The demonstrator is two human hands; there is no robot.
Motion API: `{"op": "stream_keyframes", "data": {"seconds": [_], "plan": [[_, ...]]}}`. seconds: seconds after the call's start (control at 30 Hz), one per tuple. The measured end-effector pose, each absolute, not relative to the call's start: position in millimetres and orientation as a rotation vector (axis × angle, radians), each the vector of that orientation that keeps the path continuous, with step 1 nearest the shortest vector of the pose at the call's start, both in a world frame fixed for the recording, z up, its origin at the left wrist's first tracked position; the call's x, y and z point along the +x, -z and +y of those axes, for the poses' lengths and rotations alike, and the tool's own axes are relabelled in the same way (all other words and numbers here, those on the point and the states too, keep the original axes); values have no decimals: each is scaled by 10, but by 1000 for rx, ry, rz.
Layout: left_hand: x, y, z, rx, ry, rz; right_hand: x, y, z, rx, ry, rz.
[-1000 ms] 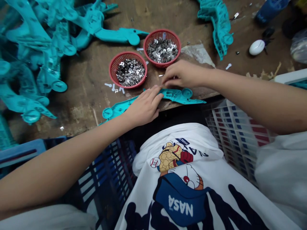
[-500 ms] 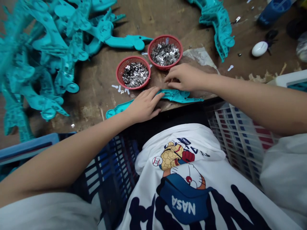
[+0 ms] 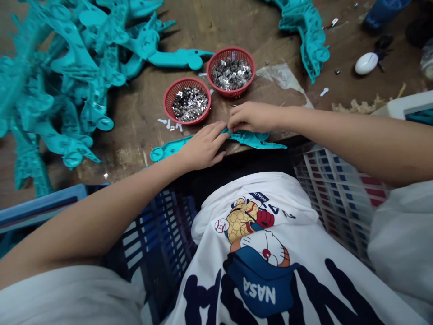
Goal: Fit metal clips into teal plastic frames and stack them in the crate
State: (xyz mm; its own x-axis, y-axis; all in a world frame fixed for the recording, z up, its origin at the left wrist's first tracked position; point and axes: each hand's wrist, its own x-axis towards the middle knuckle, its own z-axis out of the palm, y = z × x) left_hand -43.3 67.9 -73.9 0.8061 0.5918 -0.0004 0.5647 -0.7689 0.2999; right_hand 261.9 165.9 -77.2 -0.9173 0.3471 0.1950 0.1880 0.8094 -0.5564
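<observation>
A long teal plastic piece (image 3: pixel 262 141) lies along the front edge of the table. My left hand (image 3: pixel 204 146) rests over its middle, fingers stretched out across it and thumb apart on the near side, hiding part of the piece. My right hand (image 3: pixel 248 116) is closed in a pinch, its fingertips down at the piece just beside my left fingertips. Whatever is between those fingertips is too small or hidden. Beyond my hands stand two red baskets of small shiny metal clips, a left basket (image 3: pixel 165 106) and a right basket (image 3: pixel 253 74).
A heap of teal pieces (image 3: pixel 91 67) covers the left side. More teal pieces (image 3: pixel 306 36) lie at the far right, near a blue cup (image 3: pixel 384 14) and a white egg-shaped object (image 3: pixel 366 63). Plastic crates, one dark blue (image 3: pixel 169 234), one white (image 3: pixel 333 180), stand below the table edge.
My right hand has come down and left onto the teal piece, and its fingers have closed together. My left hand stays on the piece, nearly unmoved.
</observation>
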Motion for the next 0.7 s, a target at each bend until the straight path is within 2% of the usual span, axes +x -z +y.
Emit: {"op": "stream_keyframes", "data": {"seconds": [0.33,0.6,0.7], "plan": [[-441,755,696,2711,-113,891,2603,727,1661,-520,-837,-2737],[-439,765,684,2702,-131,884,2573,670,1615,-496,-698,-2810],[-439,772,673,2695,-142,889,2628,624,1682,-679,-672,-2798]]}}
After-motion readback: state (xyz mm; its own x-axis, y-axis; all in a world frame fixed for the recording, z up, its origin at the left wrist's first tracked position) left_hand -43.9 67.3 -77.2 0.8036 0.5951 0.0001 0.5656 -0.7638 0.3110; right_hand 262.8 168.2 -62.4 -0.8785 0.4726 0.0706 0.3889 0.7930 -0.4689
